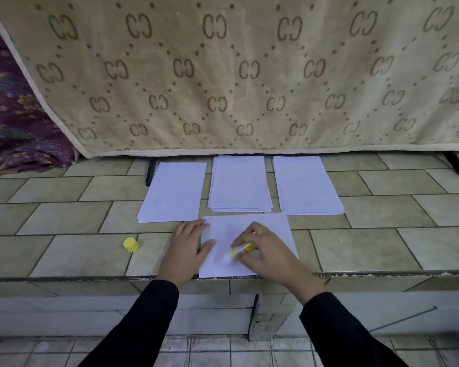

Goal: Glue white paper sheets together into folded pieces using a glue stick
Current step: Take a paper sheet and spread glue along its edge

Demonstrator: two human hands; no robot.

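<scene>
Tiled ledge (355, 242); beige patterned cloth (223, 75) hangs behind, purple fabric (16, 123) far left. Along the cloth lie the left stack (174, 192), middle stack (239, 184) and right stack (306, 185) of white paper. A single sheet (273, 229) lies at the ledge's front edge. Left hand (184, 250) lies flat on its left side. Right hand (268, 250) grips the glue stick (240, 250), tip at the sheet. Yellow cap (131, 244) sits on bare tiles to the left.

A beige blanket with brown interlocking-C print (223, 75) hung behind the pale green tiled ledge (64, 250); a purple floral cloth (11, 123) lay bunched at left.
</scene>
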